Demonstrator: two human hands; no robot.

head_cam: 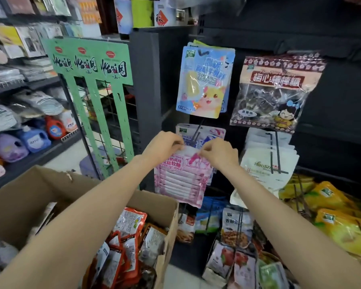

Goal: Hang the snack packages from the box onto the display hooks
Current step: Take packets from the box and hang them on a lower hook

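A pink and white snack package [181,180] hangs between both my hands in front of the dark display rack. My left hand [163,148] pinches its top left corner and my right hand [219,154] pinches its top right corner. The package top sits at the tip of a black display hook [197,130] that carries similar packages behind it. Below my arms, an open cardboard box [19,201] holds several red and orange snack packages [125,247].
Blue hamster packages [204,80] and a dark plum candy bag [275,90] hang on upper hooks. White bags [265,161] and yellow bags [329,205] hang at right, more snacks lower down. A green wire rack [96,84] stands left, beside shelves of detergent bottles [32,138].
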